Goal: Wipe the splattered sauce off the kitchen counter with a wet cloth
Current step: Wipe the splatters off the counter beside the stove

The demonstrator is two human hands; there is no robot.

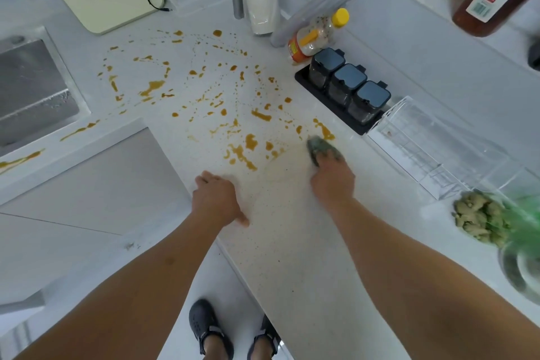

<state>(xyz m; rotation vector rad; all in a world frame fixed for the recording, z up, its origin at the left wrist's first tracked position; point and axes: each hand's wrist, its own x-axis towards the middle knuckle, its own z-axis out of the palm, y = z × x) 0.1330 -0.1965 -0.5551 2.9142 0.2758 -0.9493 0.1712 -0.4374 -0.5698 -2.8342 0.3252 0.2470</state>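
Now cloth (323, 149) under right hand (333, 181), on sauce (242, 152).

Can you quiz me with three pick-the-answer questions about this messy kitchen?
1. Where is the cloth?
A. In the sink
B. Under the right hand, on the counter
C. On the floor

2. How many dark-lidded jars stand in the black tray?
A. Three
B. One
C. Six

3. What is the left hand doing?
A. Holding a bottle
B. Squeezing the cloth
C. Resting on the counter, holding nothing

Answers:
1. B: the right hand presses the cloth onto the counter beside the sauce.
2. A: three jars sit in a row in the tray.
3. C: the left hand lies on the counter with nothing in it.
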